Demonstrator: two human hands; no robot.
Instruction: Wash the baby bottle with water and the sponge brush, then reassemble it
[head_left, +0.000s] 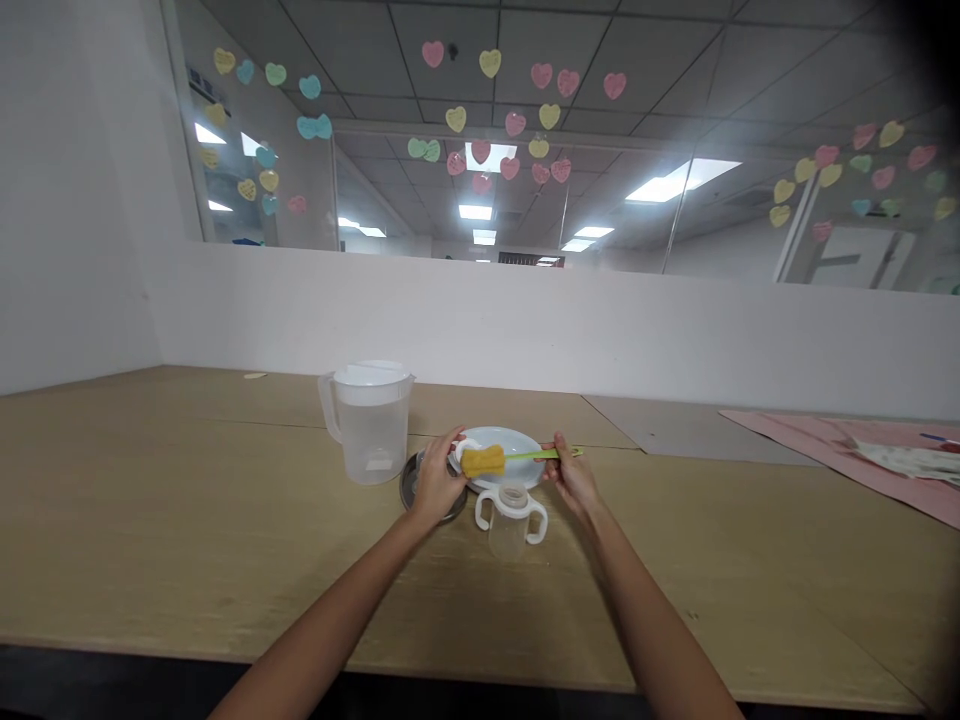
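My right hand (571, 480) is closed round the green handle of a bottle brush (484, 461), whose yellow sponge head points left. In my left hand (439, 484) is a white bottle cap (463, 449), partly hidden behind the sponge head. The sponge appears to touch the cap, though its inner side does not show. Just below stands a clear baby bottle (509, 532) with two white handles, upright and with its mouth uncovered. A pale oval basin (528, 441) lies behind both hands. Under my left hand sits a round metal dish (409, 486), partly covered.
A lidded translucent pitcher (375, 432) with clear liquid stands left of the hands on the wooden table (225, 540). Grey sheeting (690, 435) and a pink cloth (810, 455) with items on it lie at right. Behind rises a white wall (487, 320) with windows.
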